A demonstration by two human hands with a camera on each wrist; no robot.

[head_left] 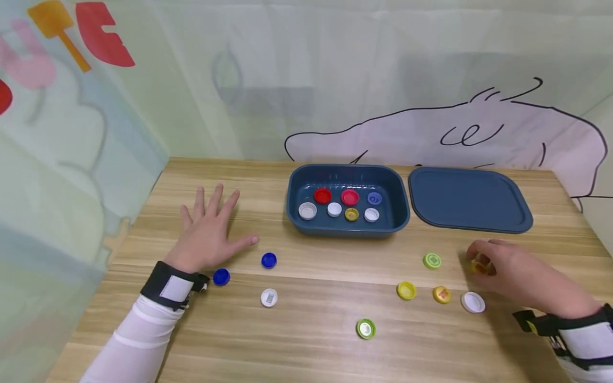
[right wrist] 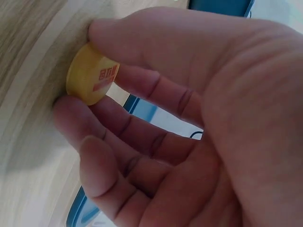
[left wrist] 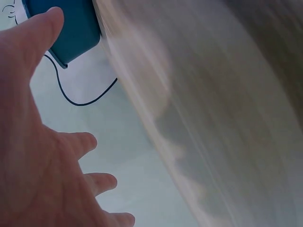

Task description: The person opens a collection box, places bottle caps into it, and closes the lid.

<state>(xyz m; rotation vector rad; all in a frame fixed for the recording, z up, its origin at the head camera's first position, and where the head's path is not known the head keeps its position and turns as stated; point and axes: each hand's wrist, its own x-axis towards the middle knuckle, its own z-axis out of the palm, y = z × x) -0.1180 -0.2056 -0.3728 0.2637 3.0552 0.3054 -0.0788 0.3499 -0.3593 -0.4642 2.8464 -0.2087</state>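
My right hand (head_left: 524, 276) pinches a yellow bottle cap (right wrist: 87, 75) with red print between thumb and fingers, low over the table's right side. Near it lie a white cap (head_left: 473, 302), an orange-yellow cap (head_left: 442, 294), a yellow cap (head_left: 406, 290) and a light green cap (head_left: 432, 260). On the left, my left hand (head_left: 203, 242) is spread with straight fingers and holds nothing. Two dark blue caps, one by the wrist (head_left: 221, 277) and another blue cap (head_left: 269, 260) near the thumb, lie beside it.
A dark blue bin (head_left: 347, 232) at the back holds several red, white, blue and yellow caps. Right of it lies a flat dark blue lid (head_left: 469, 199). A white cap (head_left: 269, 298) and a green-rimmed cap (head_left: 366, 329) lie nearer the front. A printed curtain (head_left: 335, 80) hangs behind the table.
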